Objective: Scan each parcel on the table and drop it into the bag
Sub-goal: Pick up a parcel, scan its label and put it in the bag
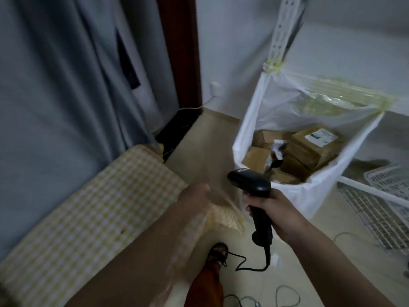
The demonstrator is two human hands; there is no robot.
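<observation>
A table with a yellow checked cloth point(93, 209) is seen on the left, and no parcel can be seen on the part of it that shows. A big white bag point(314, 196) is held open beside it, taped to a white rack point(285, 29), just past the table's corner. Many brown parcels point(309, 147) are already piled inside the bag, one with a white label on top.

A black scanner point(254, 191) is gripped by the right hand point(276, 209), with the fingers wrapped round its handle. Its head is held just in front of the bag's near edge, and its cord is left trailing to the floor.

The left hand point(194, 193) is stretched out over the table's corner. It is too blurred for its fingers to be made out, so it cannot be told if it is spread or pinching. No parcel is seen in it.

It is judged that a drop has just been made, or that the next parcel is being reached for. Next, a parcel must be found on the table, lifted by the left hand, and its label turned up to the scanner.
</observation>
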